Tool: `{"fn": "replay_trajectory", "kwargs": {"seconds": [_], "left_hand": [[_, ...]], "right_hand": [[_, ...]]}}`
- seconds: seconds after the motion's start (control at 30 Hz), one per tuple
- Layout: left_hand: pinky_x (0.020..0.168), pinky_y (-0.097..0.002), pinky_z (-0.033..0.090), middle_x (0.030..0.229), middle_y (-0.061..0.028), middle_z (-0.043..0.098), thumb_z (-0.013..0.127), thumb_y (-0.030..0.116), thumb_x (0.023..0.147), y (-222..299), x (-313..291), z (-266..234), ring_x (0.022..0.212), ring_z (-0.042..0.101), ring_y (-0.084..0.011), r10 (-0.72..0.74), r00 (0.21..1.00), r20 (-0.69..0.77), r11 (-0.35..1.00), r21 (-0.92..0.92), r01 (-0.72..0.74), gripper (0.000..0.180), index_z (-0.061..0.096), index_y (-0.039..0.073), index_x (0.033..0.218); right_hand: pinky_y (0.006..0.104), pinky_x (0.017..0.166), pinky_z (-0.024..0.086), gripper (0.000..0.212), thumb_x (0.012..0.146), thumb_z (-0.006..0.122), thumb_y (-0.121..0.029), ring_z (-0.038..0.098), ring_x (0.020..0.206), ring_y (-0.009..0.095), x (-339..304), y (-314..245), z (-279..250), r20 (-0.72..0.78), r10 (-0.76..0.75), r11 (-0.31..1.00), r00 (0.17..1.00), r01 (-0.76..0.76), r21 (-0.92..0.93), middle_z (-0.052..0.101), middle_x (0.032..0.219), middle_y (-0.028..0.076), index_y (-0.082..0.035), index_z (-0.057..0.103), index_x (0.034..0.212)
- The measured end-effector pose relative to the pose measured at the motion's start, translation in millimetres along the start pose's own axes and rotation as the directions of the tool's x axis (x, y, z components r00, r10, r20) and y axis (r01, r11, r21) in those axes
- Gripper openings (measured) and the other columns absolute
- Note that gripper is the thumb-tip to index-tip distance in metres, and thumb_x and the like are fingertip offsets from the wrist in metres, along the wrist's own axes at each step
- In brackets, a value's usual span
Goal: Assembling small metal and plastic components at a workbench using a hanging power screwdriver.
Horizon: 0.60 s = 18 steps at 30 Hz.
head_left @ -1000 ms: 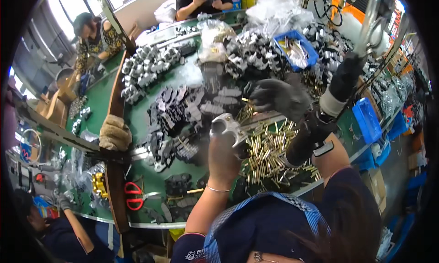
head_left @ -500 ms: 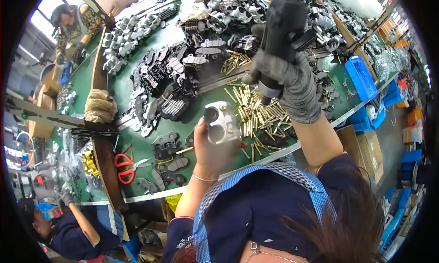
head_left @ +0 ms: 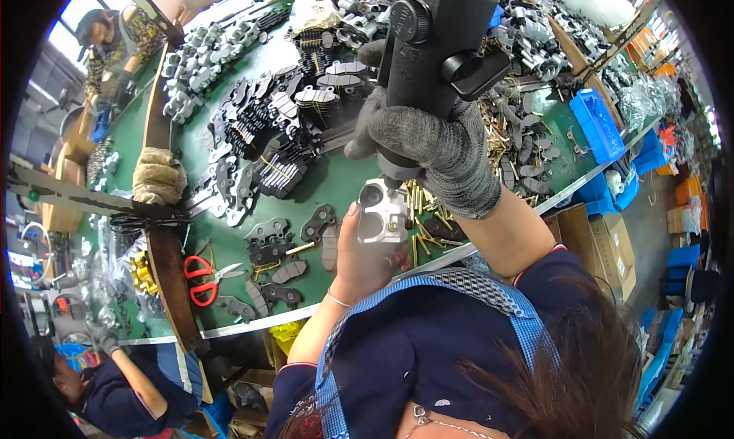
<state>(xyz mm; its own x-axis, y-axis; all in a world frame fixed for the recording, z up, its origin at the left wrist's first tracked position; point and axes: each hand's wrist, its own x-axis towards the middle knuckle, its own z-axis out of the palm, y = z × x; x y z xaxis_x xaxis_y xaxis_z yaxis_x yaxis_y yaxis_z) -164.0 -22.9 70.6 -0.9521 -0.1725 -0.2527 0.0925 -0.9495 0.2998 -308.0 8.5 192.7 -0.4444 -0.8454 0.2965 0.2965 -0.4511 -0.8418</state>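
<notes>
A silver brake caliper [head_left: 382, 213] with two round bores is gripped by my left hand [head_left: 365, 259], whose thumb presses its left side. My right hand [head_left: 436, 145], in a grey knit glove, wraps round a black power driver [head_left: 436, 57]. The driver points down, and its lower end is close to the caliper's top edge; I cannot tell whether they touch. Brass-coloured pins [head_left: 423, 210] lie loose beside and behind the caliper. To the left of my left hand are several dark brake pads [head_left: 287, 271] on the green tabletop [head_left: 229, 244].
Red-handled scissors [head_left: 202, 281] lie near a wooden divider [head_left: 170, 278]. Bundled brake pads [head_left: 279, 171] and silver calipers [head_left: 206, 64] pile up farther back. A blue bin [head_left: 596, 126] stands at right. Two other people [head_left: 126, 393] work at the left.
My right hand has brought the driver left and down, nearer the caliper. My left hand has shifted slightly right with the caliper.
</notes>
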Motion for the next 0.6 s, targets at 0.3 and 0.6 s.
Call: {"fn": "replay_trajectory", "kwargs": {"seconds": [0.3, 0.6], "left_hand": [[0.044, -0.0296, 0.035, 0.082, -0.0076, 0.061, 0.037, 0.062, 0.083, -2, 5, 2, 0.046, 0.043, -0.0151, -0.019, 0.991, -0.133, 0.999, -0.049, 0.012, 0.059, 0.056, 0.010, 0.103], [0.042, -0.0327, 0.037, 0.082, -0.0035, 0.056, 0.041, 0.056, 0.082, 0, 5, 1, 0.050, 0.048, -0.0198, -0.054, 0.998, -0.036, 0.998, -0.037, 0.053, 0.052, 0.052, 0.012, 0.106]], "right_hand": [[0.0299, 0.057, 0.051, 0.054, 0.075, 0.064, -0.007, 0.062, 0.064, 0.022, 6, -3, -5, 0.074, -0.176, 0.971, 0.982, 0.186, -0.152, 0.061, 0.073, 0.014, 0.003, 0.039, 0.122], [0.0297, 0.055, 0.051, 0.056, 0.075, 0.065, -0.008, 0.063, 0.065, 0.023, 3, -4, -10, 0.014, -0.123, 0.982, 0.992, 0.124, -0.140, 0.061, 0.074, 0.013, 0.002, 0.037, 0.123]]}}
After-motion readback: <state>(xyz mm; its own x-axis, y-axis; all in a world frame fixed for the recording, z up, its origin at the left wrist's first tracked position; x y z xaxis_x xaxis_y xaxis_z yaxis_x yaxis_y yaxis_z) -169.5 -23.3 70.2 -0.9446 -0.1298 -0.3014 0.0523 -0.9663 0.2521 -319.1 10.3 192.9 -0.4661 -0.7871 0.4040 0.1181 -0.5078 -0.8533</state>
